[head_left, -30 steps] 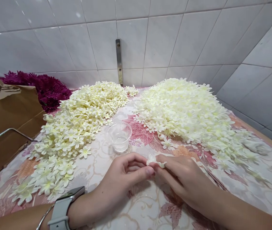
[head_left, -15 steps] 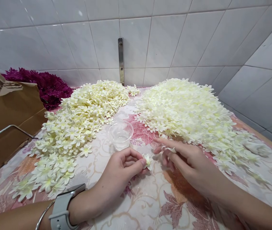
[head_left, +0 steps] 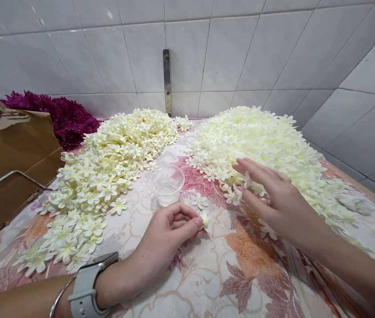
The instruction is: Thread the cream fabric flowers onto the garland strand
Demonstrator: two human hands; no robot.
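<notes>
On the worktop [head_left: 207, 282], the right heap [head_left: 263, 137] of cream flowers lies right of the clear cup [head_left: 166, 183], and the left heap [head_left: 114, 163] lies left of it. The right hand [head_left: 273, 198] has separated from the left hand [head_left: 166, 234] and now lies, fingers spread, on the right heap's edge nearest the cup. The left hand stays just in front of the cup, pinching one flower [head_left: 204, 217] alone.

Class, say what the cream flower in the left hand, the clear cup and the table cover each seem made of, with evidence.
The cream flower in the left hand: probably fabric or foam; matte, flat, evenly cut petals. The clear cup: likely thin plastic; see-through, glossy, thin rim. The table cover: apparently vinyl or coated cloth; printed florals with a sheen.
</notes>
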